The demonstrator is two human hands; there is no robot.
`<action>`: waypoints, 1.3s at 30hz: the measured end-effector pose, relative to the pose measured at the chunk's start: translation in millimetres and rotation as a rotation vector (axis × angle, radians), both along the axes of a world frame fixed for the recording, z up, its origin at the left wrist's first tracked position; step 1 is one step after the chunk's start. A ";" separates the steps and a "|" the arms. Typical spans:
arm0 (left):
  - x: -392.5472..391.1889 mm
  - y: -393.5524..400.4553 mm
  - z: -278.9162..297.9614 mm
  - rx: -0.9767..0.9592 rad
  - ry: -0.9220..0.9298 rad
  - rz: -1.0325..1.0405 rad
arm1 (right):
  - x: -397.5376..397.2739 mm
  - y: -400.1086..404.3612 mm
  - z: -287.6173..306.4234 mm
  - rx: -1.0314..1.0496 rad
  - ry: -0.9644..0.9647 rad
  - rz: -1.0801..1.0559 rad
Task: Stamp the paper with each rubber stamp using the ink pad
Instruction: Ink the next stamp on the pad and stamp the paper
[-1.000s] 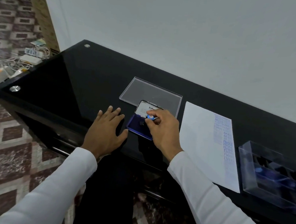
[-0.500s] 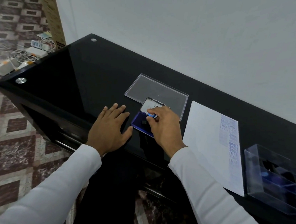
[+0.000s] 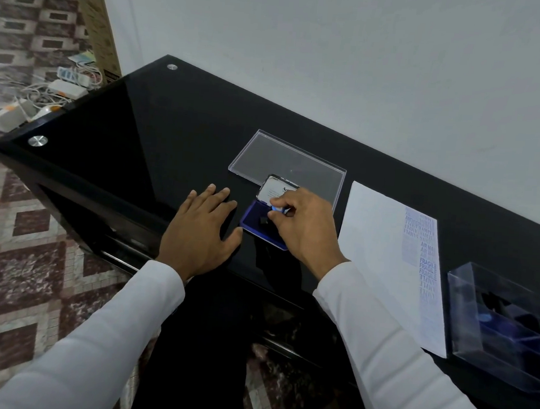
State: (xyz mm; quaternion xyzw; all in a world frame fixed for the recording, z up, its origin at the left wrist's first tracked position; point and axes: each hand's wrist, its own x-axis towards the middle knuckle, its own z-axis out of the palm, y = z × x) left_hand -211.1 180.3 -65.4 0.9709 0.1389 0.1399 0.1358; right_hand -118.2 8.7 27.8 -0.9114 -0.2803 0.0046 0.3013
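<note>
On the glossy black counter, the right hand pinches a small blue-topped rubber stamp on the open blue ink pad. The left hand lies flat, fingers spread, just beside the pad. The white stamped paper sheet lies right of both hands.

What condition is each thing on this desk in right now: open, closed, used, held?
Ink pad: open, lid up.
Stamp: pinched by the right hand, down on the pad.
Left hand: flat on the desk, fingers spread.
Paper: lying flat, already stamped in blue down its right side.
Clear box: open, dark stamps inside.
Clear lid: off, lying flat behind the pad.
</note>
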 end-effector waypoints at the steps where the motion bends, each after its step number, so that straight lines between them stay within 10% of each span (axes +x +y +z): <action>1: 0.0 0.0 0.0 0.002 0.004 0.001 | -0.2 -0.8 1.0 0.001 0.006 0.003; 39: 0.1 -0.1 2.6 -0.014 0.033 -0.002 | 2.6 3.1 -0.9 -0.007 0.042 0.006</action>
